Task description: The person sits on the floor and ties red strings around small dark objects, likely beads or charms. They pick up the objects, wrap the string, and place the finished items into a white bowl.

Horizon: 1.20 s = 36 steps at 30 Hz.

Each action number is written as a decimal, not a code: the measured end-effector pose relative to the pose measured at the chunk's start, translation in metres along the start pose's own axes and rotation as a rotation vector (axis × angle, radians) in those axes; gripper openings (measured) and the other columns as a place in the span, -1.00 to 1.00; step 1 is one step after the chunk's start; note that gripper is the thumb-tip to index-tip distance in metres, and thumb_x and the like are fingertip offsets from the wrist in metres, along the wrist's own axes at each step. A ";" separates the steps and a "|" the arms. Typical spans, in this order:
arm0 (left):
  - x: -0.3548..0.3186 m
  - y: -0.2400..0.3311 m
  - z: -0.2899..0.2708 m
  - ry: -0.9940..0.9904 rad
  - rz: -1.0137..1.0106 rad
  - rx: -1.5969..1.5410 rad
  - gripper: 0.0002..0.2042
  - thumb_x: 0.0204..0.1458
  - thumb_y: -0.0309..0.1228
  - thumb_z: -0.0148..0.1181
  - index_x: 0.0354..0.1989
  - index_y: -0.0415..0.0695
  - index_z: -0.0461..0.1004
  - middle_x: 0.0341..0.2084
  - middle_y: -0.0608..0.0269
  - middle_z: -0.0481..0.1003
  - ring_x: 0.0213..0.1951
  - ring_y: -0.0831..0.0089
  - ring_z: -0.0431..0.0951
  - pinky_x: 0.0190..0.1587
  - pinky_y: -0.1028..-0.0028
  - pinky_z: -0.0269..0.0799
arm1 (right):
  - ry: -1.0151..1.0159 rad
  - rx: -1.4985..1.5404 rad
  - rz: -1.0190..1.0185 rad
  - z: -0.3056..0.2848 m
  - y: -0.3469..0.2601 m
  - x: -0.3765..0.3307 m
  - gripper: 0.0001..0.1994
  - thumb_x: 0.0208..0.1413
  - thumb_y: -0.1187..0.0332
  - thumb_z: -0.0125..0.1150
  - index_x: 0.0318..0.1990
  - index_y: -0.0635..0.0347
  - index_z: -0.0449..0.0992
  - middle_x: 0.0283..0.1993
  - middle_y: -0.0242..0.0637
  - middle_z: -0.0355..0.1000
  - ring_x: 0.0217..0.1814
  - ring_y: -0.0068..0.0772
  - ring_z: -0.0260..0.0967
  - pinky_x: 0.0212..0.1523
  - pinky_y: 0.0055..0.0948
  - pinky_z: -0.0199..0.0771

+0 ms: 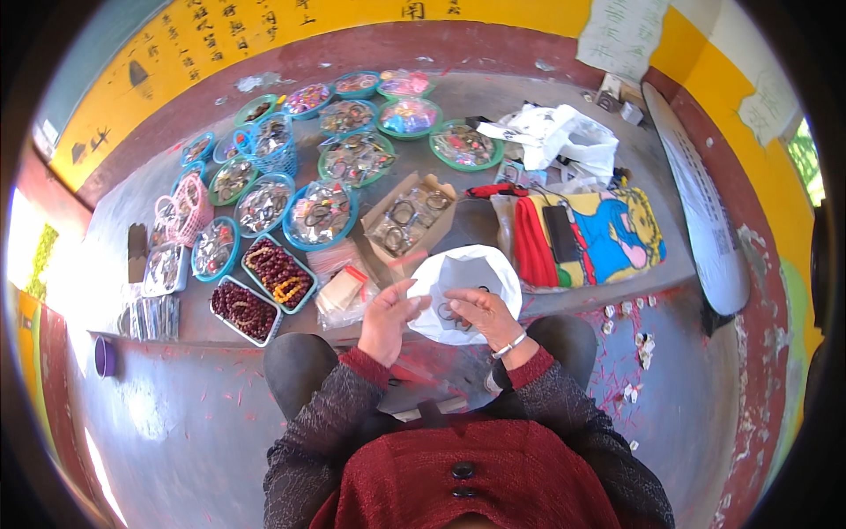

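A white round bag or lined bowl (pixel 505 280), its mouth turned up, stands before my knees with a few dark rings (pixel 454 317) in it. My left hand (pixel 388 322) is at its left rim, thumb and fingers drawn together; anything between them is too small to make out. Over the mouth of the white bag is my right hand (pixel 486 317), a silver bangle (pixel 509 345) on its wrist. Its fingers are bent and close together, pointing left, and I cannot make out what they hold. An open cardboard box (pixel 449 189) of bagged dark rings lies just beyond.
Blue and green baskets (pixel 356 220) of small packaged trinkets crowd the platform's left and middle. Two trays of beads (pixel 312 304) and clear plastic bags (pixel 330 260) lie left of my hands. A dark phone (pixel 560 234) rests on a colourful cloth (pixel 608 234) at right. White plastic bags (pixel 551 132) lie behind it.
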<state>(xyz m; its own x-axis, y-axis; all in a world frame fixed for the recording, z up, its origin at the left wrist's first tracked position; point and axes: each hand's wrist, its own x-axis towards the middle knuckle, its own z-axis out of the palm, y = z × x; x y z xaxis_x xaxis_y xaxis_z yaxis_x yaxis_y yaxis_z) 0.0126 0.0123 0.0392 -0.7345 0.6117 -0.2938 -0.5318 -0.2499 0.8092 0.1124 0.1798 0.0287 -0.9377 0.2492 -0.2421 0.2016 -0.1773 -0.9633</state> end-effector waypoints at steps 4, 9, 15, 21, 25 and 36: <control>-0.015 -0.023 0.005 -0.092 -0.005 0.075 -0.73 0.04 -0.63 -0.03 -0.05 -0.24 0.33 -0.34 0.14 0.51 -0.24 0.47 0.51 -0.17 0.57 0.40 | -0.150 0.019 0.015 -0.001 -0.001 -0.001 -0.73 0.02 0.20 0.17 -0.23 0.21 0.55 -0.34 -0.45 0.48 -0.39 -0.67 0.25 -0.33 -0.63 0.21; -0.010 -0.031 0.006 -0.092 -0.071 0.134 -0.74 0.03 -0.62 0.01 -0.06 -0.26 0.35 -0.34 0.15 0.51 -0.25 0.47 0.51 -0.14 0.57 0.38 | -0.031 -0.042 0.012 -0.010 0.019 0.005 -0.78 0.00 0.27 0.22 -0.31 0.25 0.57 -0.47 -0.44 0.45 -0.43 -0.68 0.28 -0.39 -0.64 0.27; 0.002 -0.042 -0.010 -0.084 0.031 0.283 -0.85 0.04 -0.53 0.08 -0.25 -0.31 0.45 -0.35 0.20 0.51 -0.25 0.53 0.48 -0.13 0.56 0.35 | 0.017 0.003 0.032 -0.008 0.024 0.008 -0.82 -0.04 0.33 0.25 -0.34 0.27 0.57 -0.49 -0.42 0.45 -0.46 -0.66 0.29 -0.42 -0.63 0.30; 0.001 -0.035 -0.011 -0.155 -0.033 0.302 -0.85 0.04 -0.50 0.09 -0.27 -0.31 0.47 -0.35 0.22 0.51 -0.28 0.55 0.47 -0.14 0.56 0.35 | -0.001 0.041 0.037 -0.005 0.027 0.007 -0.87 -0.10 0.40 0.30 -0.41 0.28 0.56 -0.51 -0.44 0.41 -0.44 -0.65 0.27 -0.39 -0.63 0.26; 0.002 -0.039 -0.013 -0.174 -0.117 0.202 -0.85 0.04 -0.49 0.09 -0.27 -0.30 0.47 -0.35 0.23 0.51 -0.31 0.57 0.47 -0.18 0.57 0.37 | -0.011 0.054 0.054 -0.005 0.027 0.007 -0.88 -0.13 0.43 0.32 -0.46 0.28 0.55 -0.52 -0.46 0.38 -0.44 -0.65 0.24 -0.38 -0.63 0.20; 0.004 -0.043 -0.016 -0.162 -0.096 0.122 -0.89 0.04 -0.52 0.08 -0.28 -0.26 0.47 -0.38 0.24 0.51 -0.31 0.57 0.48 -0.18 0.56 0.39 | -0.021 0.105 0.052 -0.006 0.025 0.006 -0.89 -0.16 0.49 0.34 -0.46 0.26 0.51 -0.50 -0.48 0.39 -0.42 -0.68 0.26 -0.37 -0.65 0.24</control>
<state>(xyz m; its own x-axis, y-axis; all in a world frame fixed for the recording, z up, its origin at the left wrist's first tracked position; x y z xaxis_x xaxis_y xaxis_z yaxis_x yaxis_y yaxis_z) 0.0258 0.0135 -0.0053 -0.6002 0.7433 -0.2953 -0.5342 -0.0978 0.8397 0.1134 0.1821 0.0025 -0.9326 0.2176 -0.2880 0.2205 -0.2883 -0.9318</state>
